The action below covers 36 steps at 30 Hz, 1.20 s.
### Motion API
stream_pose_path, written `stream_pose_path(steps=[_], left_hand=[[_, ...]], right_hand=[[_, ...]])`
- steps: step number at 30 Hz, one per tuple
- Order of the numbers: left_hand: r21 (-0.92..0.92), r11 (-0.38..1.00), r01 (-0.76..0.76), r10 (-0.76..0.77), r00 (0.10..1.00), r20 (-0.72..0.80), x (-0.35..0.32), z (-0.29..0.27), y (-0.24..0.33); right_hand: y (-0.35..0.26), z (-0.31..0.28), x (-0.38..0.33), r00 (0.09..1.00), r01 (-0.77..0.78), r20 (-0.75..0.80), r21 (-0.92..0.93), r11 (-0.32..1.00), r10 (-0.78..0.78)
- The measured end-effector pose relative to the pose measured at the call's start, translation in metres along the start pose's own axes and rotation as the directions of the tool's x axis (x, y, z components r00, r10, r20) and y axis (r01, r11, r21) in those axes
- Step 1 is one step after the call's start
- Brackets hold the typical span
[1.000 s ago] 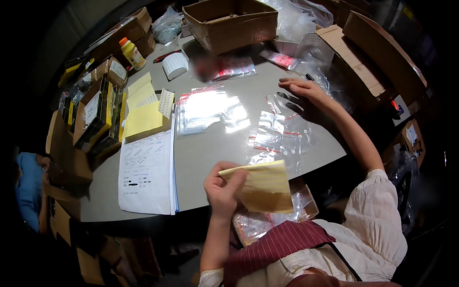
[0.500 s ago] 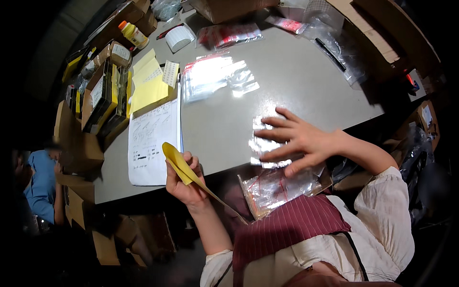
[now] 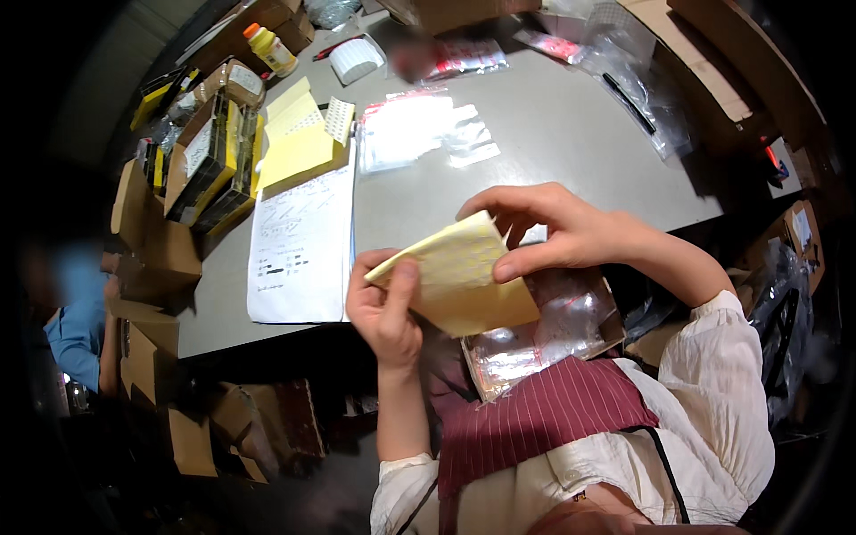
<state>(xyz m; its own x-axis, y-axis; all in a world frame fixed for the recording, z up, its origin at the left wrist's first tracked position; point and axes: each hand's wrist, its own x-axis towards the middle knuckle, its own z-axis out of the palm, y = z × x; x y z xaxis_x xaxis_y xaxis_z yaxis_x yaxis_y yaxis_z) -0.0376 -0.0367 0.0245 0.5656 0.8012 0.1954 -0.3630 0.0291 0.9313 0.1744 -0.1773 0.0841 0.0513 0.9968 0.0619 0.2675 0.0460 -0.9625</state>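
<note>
My left hand (image 3: 388,308) grips a folded yellow sheet of small labels (image 3: 455,267) by its left side, thumb on top. The sheet is tilted up over the table's front edge, rows of small marks on its face. My right hand (image 3: 566,227) closes on its right edge, thumb at the front and fingers curled behind; whether a single label is between them is too small to tell. Below my right hand is an open box of clear plastic bags (image 3: 571,312) against my apron. A shiny clear bag (image 3: 535,234) lies on the table, mostly hidden by my right hand.
A notebook (image 3: 299,259) bears more yellow label sheets (image 3: 303,165). Clear zip bags (image 3: 406,134) lie mid-table, a black marker (image 3: 629,102) to the right. Boxes (image 3: 205,160) and a yellow bottle with an orange cap (image 3: 270,51) stand at the left. A person in blue (image 3: 76,334) is far left.
My left hand has raised and turned the yellow label sheet to the right. My right hand has lifted off the clear bags and come to the sheet's edge.
</note>
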Motion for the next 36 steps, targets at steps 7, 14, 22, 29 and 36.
stream_pose_path(steps=[7, 14, 22, 29, 36], left_hand=[[0.016, 0.972, 0.236, -0.236, 0.968, 0.082, 0.016, 0.002, 0.010], [0.274, 0.951, 0.141, -0.170, 0.982, 0.083, 0.033, -0.004, -0.003], [-0.011, 0.923, 0.385, -0.372, 0.898, 0.236, 0.068, -0.004, -0.019], [0.169, 0.908, 0.382, -0.412, 0.754, 0.511, 0.080, 0.007, -0.017], [0.290, 0.955, 0.056, -0.238, 0.725, 0.646, 0.109, 0.016, -0.006]], right_hand=[[0.033, -0.010, 0.023, 0.984, -0.019, -0.153, 0.406, 0.914, 0.089], [0.035, -0.028, 0.041, 0.988, 0.012, -0.149, 0.323, 0.946, 0.038], [0.037, -0.062, 0.052, 0.996, 0.088, -0.003, 0.367, 0.926, -0.093], [0.062, -0.068, 0.045, 0.983, 0.109, -0.173, 0.309, 0.945, -0.057], [0.076, -0.075, 0.045, 0.929, 0.169, -0.364, 0.246, 0.954, -0.071]])
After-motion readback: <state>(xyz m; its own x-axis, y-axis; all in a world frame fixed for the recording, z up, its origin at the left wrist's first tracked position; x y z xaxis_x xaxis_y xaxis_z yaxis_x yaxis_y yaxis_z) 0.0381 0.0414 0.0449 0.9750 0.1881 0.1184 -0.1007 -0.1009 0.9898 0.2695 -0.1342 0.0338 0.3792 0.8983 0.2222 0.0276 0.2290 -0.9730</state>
